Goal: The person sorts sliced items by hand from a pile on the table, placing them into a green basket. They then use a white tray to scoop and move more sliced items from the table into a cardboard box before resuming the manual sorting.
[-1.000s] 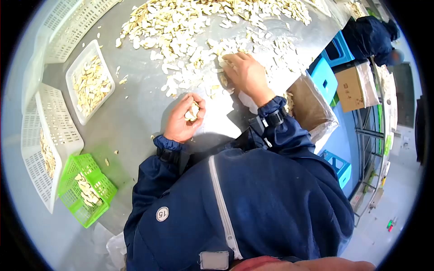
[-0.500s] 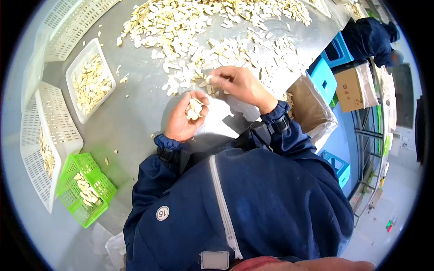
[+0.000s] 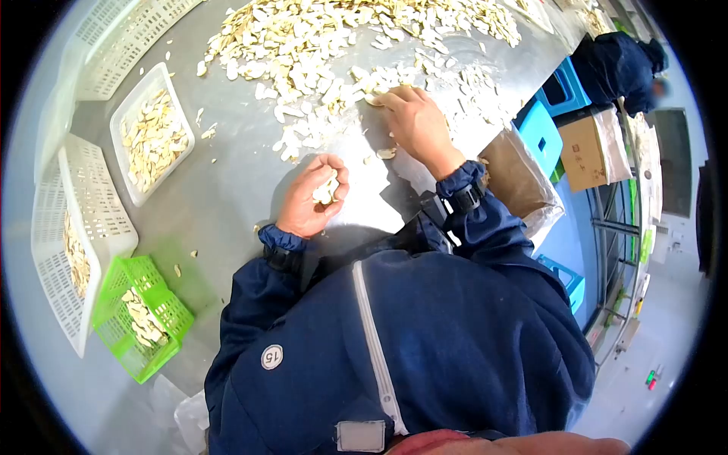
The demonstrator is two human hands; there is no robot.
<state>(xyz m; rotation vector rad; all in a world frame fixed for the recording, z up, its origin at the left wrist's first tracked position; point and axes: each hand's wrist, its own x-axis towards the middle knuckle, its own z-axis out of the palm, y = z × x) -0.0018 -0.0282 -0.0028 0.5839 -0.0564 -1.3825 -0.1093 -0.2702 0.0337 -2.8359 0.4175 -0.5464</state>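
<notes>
My left hand is closed around a small bunch of pale slices, held just above the metal table. Farther forward, my right hand reaches to the near edge of a loose pile of the same thin, cream-coloured slices. Its bent fingers are close together, with a slice at the fingertips; the palm side is hidden. A single slice lies on the bare metal between the hands.
At left stand a white tray of slices, white perforated baskets and a small green basket with slices. A plastic-lined box is at my right, near blue stools and a cardboard box. Another person is beyond.
My right hand has moved forward, away from my left hand, to the pile's edge. My left hand stays nearly in place, its fingers curled a little more over the slices.
</notes>
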